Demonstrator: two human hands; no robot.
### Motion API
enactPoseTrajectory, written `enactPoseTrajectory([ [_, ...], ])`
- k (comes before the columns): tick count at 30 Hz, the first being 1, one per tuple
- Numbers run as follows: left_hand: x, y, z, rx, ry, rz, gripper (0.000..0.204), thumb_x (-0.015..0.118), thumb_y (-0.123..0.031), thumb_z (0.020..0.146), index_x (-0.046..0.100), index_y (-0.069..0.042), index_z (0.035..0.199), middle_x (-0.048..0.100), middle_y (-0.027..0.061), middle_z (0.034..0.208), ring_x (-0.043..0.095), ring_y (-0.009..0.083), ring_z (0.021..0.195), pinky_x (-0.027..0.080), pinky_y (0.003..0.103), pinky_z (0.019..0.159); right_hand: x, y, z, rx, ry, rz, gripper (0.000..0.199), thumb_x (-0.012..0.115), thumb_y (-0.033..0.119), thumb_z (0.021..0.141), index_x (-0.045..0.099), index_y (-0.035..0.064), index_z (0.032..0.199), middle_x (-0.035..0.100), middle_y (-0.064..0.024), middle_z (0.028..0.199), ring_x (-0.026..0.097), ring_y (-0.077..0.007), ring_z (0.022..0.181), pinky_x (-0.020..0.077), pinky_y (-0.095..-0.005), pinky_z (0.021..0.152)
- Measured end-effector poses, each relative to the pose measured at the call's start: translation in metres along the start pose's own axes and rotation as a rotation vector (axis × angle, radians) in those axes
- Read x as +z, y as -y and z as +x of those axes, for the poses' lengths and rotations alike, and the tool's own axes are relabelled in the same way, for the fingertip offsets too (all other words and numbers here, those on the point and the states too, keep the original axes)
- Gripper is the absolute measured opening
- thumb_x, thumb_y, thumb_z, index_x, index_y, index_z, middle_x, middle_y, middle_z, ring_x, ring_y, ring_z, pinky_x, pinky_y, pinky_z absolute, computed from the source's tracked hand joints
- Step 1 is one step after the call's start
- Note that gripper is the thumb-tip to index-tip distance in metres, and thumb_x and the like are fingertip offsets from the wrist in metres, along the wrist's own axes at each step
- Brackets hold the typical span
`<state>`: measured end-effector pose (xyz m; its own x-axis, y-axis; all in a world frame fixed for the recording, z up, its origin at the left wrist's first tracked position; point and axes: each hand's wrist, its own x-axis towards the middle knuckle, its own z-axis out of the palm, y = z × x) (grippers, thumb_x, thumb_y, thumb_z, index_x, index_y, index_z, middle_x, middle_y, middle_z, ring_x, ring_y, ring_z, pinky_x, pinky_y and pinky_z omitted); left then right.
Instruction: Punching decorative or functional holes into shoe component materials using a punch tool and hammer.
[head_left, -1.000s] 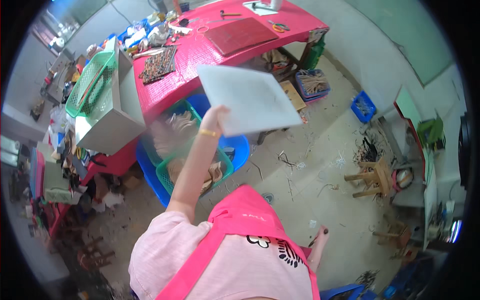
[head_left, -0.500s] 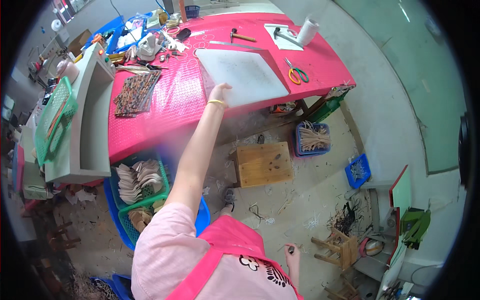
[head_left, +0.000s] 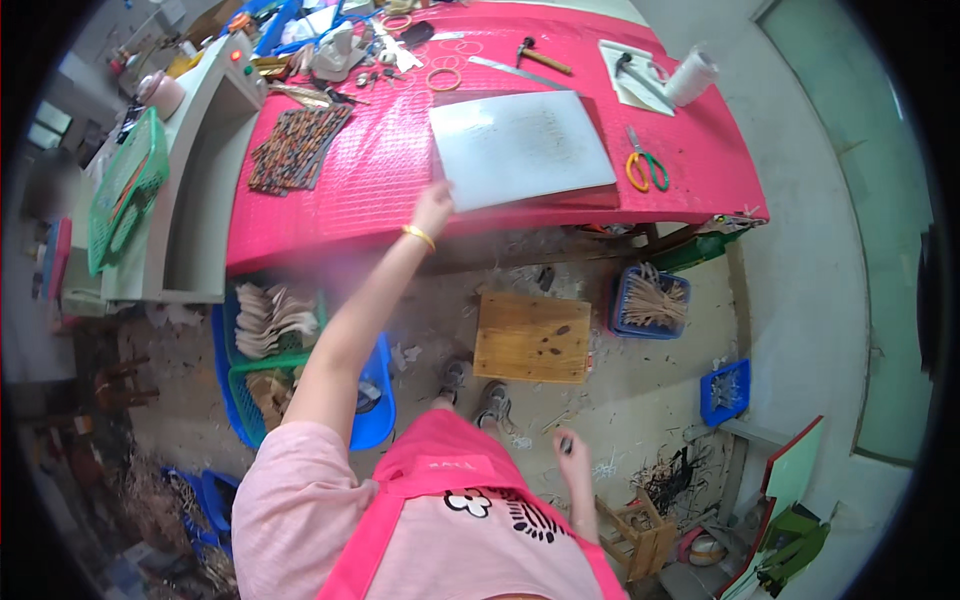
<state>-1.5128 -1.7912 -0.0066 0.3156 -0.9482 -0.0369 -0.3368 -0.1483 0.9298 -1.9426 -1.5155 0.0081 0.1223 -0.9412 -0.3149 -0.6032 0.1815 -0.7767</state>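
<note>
The left hand (head_left: 432,208) reaches far out and holds the near left corner of a white board (head_left: 522,148). The board lies flat on the pink worktop (head_left: 360,180), on top of a dark red mat (head_left: 590,196). So the board looks set down already, but the fingers have not let go yet.

The right hand (head_left: 570,447) hangs low by the person's side. It holds nothing big, but I cannot tell if it is loose or curled.

Just right of the board lie scissors (head_left: 645,170) with orange and green handles. To its left sits a pile of brown patterned strips (head_left: 296,148). A hammer (head_left: 532,56) lies farther back. A wooden board (head_left: 532,338) lies on the floor below.
</note>
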Motion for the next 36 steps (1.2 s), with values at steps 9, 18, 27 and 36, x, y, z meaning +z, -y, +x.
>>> enactPoseTrajectory([
  [9,0.03,-0.064,-0.247,-0.153,0.742,-0.289,0.052,0.059,-0.022,0.078,0.042,-0.003,0.123,0.057,0.0193,0.107,0.056,0.0244,0.099,0.044,0.032,0.083,0.058,0.151,0.102,0.022,0.298,0.652,0.025,0.051,0.008,0.083,0.047,0.0072,0.108,0.045,0.001,0.086,0.043,-0.0058,0.073,0.0374,-0.0189,0.066],
  [18,-0.053,0.009,-0.273,-0.373,0.192,-0.118,0.019,0.058,-0.009,0.072,0.062,-0.003,0.089,0.062,0.0179,0.072,0.063,0.0291,0.072,0.047,0.036,0.062,0.185,0.211,0.098,-0.499,0.519,0.072,0.042,0.059,0.013,0.078,0.049,0.0055,0.118,0.045,-0.0119,0.114,0.047,-0.0228,0.103,0.0365,-0.0294,0.088],
  [27,-0.135,0.039,-0.278,-0.47,0.14,-0.396,0.026,0.061,-0.009,0.078,0.058,0.005,0.101,0.064,0.0081,0.084,0.06,0.0117,0.074,0.05,0.026,0.064,0.115,0.161,0.142,-0.303,0.529,-0.578,0.031,0.058,0.018,0.076,0.058,0.0015,0.101,0.058,-0.0178,0.089,0.057,-0.0308,0.083,0.0453,-0.0369,0.074],
  [36,-0.148,0.037,-0.201,-0.359,0.15,-0.488,0.023,0.062,-0.016,0.079,0.061,0.001,0.094,0.061,0.0036,0.082,0.057,0.0093,0.07,0.048,0.024,0.062,0.012,0.025,0.168,0.157,0.512,-0.86,0.031,0.06,0.027,0.072,0.064,0.0043,0.093,0.062,-0.0187,0.087,0.061,-0.0298,0.084,0.0475,-0.035,0.074],
])
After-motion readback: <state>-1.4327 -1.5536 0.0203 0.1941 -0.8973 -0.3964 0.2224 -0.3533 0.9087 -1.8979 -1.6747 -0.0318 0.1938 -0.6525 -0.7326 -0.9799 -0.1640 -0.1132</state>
